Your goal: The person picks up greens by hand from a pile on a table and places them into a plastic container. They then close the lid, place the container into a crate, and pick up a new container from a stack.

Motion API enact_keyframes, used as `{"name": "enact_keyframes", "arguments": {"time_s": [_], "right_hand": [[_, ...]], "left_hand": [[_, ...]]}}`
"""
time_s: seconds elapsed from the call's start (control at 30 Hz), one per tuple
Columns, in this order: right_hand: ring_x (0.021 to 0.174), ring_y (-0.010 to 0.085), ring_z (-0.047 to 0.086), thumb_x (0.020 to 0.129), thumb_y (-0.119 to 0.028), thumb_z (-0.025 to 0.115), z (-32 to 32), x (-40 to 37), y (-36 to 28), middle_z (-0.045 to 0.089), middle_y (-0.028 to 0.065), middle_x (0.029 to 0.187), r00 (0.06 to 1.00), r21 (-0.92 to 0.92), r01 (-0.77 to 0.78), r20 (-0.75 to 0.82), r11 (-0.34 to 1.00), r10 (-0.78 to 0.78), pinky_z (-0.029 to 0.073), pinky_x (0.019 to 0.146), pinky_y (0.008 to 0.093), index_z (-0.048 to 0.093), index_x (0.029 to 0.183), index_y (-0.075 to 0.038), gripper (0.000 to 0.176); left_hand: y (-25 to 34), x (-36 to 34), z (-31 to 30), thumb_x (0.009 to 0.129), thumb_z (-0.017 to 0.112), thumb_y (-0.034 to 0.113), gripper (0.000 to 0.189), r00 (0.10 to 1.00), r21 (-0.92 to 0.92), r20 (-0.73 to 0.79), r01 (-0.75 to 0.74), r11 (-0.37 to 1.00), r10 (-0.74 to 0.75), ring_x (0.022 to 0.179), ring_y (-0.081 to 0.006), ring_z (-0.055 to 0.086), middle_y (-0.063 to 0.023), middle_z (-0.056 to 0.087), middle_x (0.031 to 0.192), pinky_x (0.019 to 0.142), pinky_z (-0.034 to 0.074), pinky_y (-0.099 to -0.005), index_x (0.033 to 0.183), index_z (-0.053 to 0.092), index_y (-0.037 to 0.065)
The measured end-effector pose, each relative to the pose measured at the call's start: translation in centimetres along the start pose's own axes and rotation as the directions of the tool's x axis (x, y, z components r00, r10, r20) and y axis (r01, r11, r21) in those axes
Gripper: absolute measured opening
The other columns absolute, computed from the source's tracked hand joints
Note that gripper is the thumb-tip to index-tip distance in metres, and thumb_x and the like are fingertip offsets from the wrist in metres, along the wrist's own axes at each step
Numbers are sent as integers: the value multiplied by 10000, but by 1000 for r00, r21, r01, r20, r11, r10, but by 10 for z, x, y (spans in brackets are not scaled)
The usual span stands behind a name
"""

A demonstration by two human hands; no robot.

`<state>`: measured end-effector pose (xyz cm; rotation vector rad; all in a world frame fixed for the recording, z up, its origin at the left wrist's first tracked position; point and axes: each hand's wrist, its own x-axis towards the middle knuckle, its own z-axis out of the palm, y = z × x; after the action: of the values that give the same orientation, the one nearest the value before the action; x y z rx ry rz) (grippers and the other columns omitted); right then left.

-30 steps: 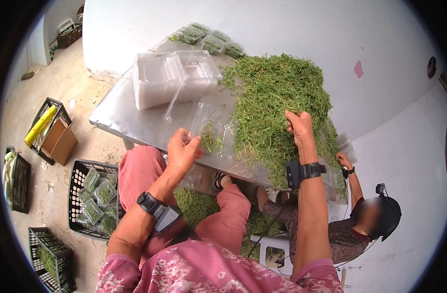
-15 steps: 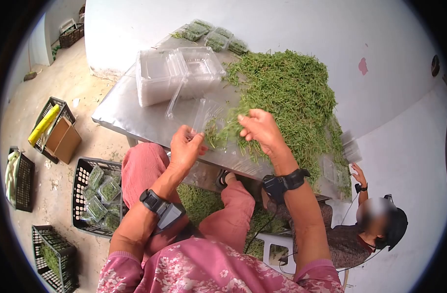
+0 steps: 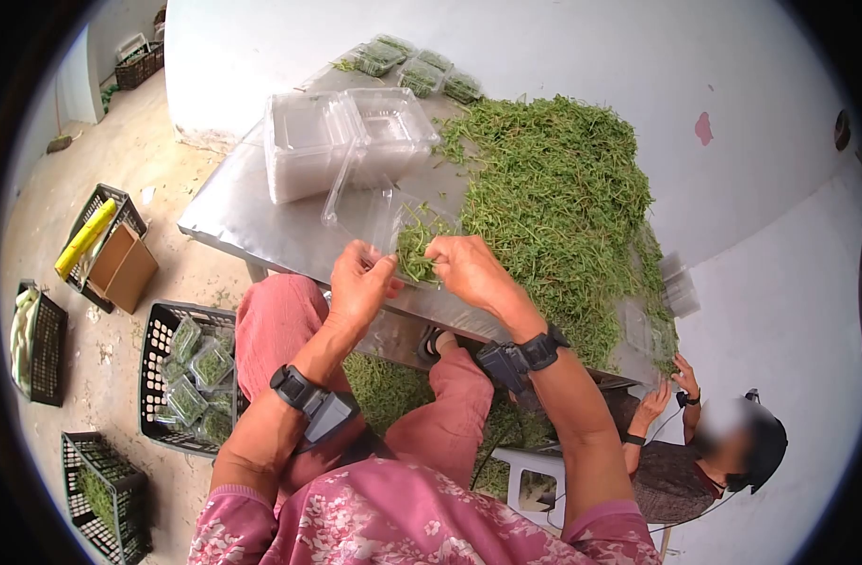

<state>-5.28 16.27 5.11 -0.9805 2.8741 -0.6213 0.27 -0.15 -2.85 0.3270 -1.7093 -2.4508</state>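
Observation:
My left hand (image 3: 357,285) grips the near edge of an open clear clamshell box (image 3: 386,218) on the metal table (image 3: 233,221). My right hand (image 3: 469,271) pinches a bunch of green herb sprigs (image 3: 416,247) and presses it into the box. Just beyond the box, a large heap of loose green herbs (image 3: 563,198) covers the right part of the table.
Stacks of empty clear boxes (image 3: 341,137) stand at the table's middle; filled boxes (image 3: 407,66) lie at its far end. On the floor at left sit a black crate of packed boxes (image 3: 181,372) and other crates (image 3: 97,235). Another person (image 3: 704,443) sits at lower right.
My right hand left the herb heap with a bunch of sprigs and brought it left into the open box. My left hand stayed on the box. The other person's hands dropped lower.

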Motion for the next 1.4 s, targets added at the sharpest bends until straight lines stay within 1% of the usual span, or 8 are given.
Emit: {"name": "enact_keyframes", "arguments": {"time_s": [0.17,0.37,0.57,0.67,0.8,1.1,1.23,1.4], "right_hand": [[831,385,662,799,27,551,1,12,-9,675,215,859,987,147,72,131,987,-91,522,723,424,680,909,-16,174],[915,390,632,803,-28,601,-3,13,17,671,189,963,965,-82,203,187,976,-185,501,810,432,688,957,-52,179],[942,396,619,820,-61,620,-27,24,6,659,188,984,996,-32,-49,-78,998,46,498,826,431,680,994,-46,185],[940,395,620,814,-60,628,-5,30,15,657,184,986,989,-101,29,-144,994,-43,499,819,438,672,1008,-35,200],[961,386,621,825,-55,602,27,42,21,667,171,985,981,-170,193,14,967,-193,501,835,437,680,1024,-62,214],[835,325,668,848,-110,605,-22,34,5,690,181,903,993,62,10,-116,998,-3,518,749,384,688,933,5,166],[651,212,625,812,-158,680,-42,17,-4,665,122,722,990,76,-134,63,988,129,495,637,333,693,893,4,182],[662,326,643,765,-122,674,-20,7,-1,656,182,708,977,-217,-91,172,972,130,496,610,393,654,772,10,135]], "left_hand": [[-2,1,-2,896,630,115,168,1000,8,-5,1,1000,-1,618,-162,631,-54,579,757,508,477,-262,894,487,27],[-3,1,-2,897,628,109,166,1000,-29,-6,9,1000,-9,603,-156,621,-49,571,747,500,466,-257,884,482,31],[1,0,-1,897,623,105,163,1000,-2,-14,25,1000,-25,599,-156,614,-50,567,745,501,466,-258,885,480,29],[-1,0,-1,894,619,99,157,1000,-15,-14,19,1000,-19,603,-158,614,-52,569,750,502,467,-259,891,479,29],[-2,0,-3,891,613,94,149,1000,-27,-7,29,999,-29,616,-160,620,-53,573,759,508,470,-262,901,479,28],[-4,1,-4,897,609,102,144,998,-9,-5,59,998,-59,614,-157,615,-57,577,766,509,464,-261,903,484,29],[-4,0,-2,898,608,102,145,999,-7,-13,49,999,-49,605,-153,610,-55,576,761,501,454,-258,903,482,32],[-2,-1,-1,898,608,99,144,999,2,-26,39,999,-39,591,-146,602,-47,570,745,488,441,-253,906,478,38]]}}
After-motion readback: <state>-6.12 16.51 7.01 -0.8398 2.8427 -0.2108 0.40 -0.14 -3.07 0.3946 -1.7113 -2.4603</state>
